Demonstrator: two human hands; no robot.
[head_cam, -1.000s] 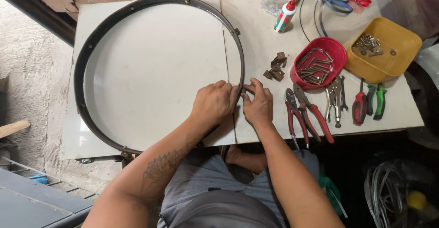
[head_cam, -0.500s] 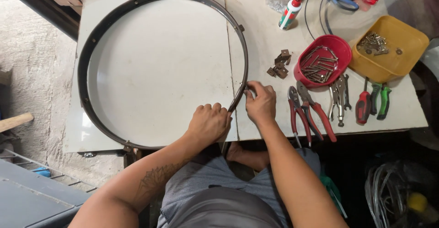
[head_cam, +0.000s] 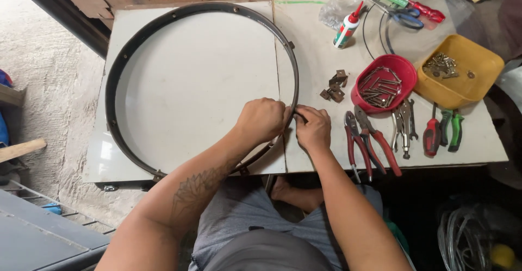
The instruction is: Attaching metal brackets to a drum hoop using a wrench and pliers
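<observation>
Head view, looking down. Large black metal hoop (head_cam: pixel 163 23) lies flat on the white table (head_cam: pixel 473 146); its near edge is partly covered by the left forearm. Both hands meet at the hoop's right-hand rim.

Left hand (head_cam: pixel 262 120): curled over the rim, fingers bunched together on it. What sits under them is hidden by the knuckles. Right hand (head_cam: pixel 312 127): just outside the rim, fingertips pinched together against the band where the left hand ends. Any small part between them is too small and too covered to make out; cannot tell.

Right of the hands, on the table: red-handled pliers (head_cam: pixel 370 140), locking pliers (head_cam: pixel 404 125), a red-and-black screwdriver (head_cam: pixel 432 135), green-handled pliers (head_cam: pixel 453 131). Behind these, a red bowl (head_cam: pixel 405 67) of long metal pins and a yellow tub (head_cam: pixel 484 59) with small metal pieces. A few small brown brackets (head_cam: pixel 334 86) lie between hoop and bowl; shape unclear. Glue bottle (head_cam: pixel 347 29) stands near the far edge, with a crumpled clear bag (head_cam: pixel 340 4) beside it. Tools at the top right corner are partly cut off by the frame.
</observation>
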